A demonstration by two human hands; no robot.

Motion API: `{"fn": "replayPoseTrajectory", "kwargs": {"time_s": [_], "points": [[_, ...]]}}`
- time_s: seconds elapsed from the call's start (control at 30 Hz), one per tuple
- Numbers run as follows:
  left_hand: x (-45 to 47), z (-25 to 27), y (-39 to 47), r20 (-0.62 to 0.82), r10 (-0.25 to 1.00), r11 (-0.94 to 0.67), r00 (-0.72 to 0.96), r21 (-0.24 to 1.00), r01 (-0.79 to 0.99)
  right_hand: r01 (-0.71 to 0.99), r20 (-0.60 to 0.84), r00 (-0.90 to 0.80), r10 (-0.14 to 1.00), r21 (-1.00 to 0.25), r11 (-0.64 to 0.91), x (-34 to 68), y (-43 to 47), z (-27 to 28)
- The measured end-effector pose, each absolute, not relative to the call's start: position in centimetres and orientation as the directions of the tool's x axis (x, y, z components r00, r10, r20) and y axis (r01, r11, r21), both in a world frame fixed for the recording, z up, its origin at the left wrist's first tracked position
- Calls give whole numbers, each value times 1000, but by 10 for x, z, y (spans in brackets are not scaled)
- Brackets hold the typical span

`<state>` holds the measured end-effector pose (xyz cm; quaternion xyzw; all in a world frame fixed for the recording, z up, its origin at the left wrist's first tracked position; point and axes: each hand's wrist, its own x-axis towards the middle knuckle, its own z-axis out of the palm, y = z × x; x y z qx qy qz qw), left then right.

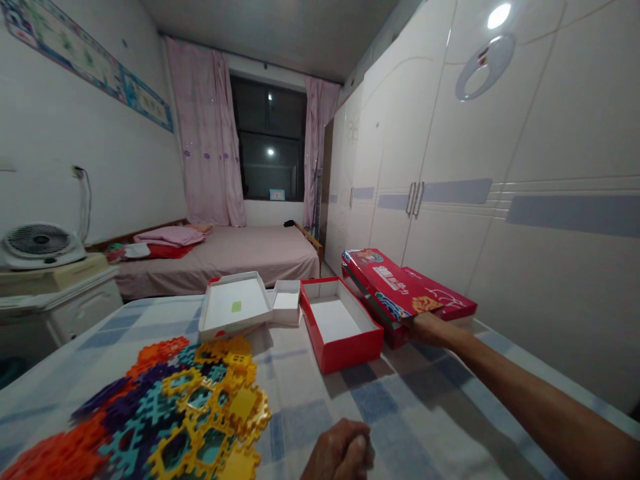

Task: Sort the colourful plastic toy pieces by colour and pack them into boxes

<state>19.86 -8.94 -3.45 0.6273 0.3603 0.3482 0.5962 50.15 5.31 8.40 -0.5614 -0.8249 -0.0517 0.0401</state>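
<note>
At right of the frame, the near edge of a patterned red box (pixel 393 283) is touched by the right hand (pixel 427 328); its fingers are hidden, so their grip cannot be told. At bottom centre, the left hand (pixel 343 448) is curled inward, nothing seen in it. Plastic pieces (pixel 245 403) are heaped at lower left.

Passage between toothed pieces (pixel 150 401) and open red box (pixel 353 348); left grip (pixel 343 448) (nearside)
</note>
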Motion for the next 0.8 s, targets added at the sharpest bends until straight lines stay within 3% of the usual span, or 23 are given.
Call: {"fn": "replayPoseTrajectory", "kwargs": {"time_s": [0.33,0.53,0.63,0.73,0.8], "points": [[196,-35,-92,-9,871,-50,492,993,107,903,95,-430,898,44,427,494,74,97],[198,-35,-90,55,848,-107,528,992,69,851,177,-521,835,33,524,488,79,98],[198,-33,-89,47,835,-89,548,995,51,850,255,-501,827,-36,526,480,69,102],[198,-33,-90,37,832,-73,554,996,42,847,509,-316,801,-229,479,481,51,104],[198,-33,-92,39,835,-76,549,996,44,861,626,-3,780,-395,321,495,42,101]]}}
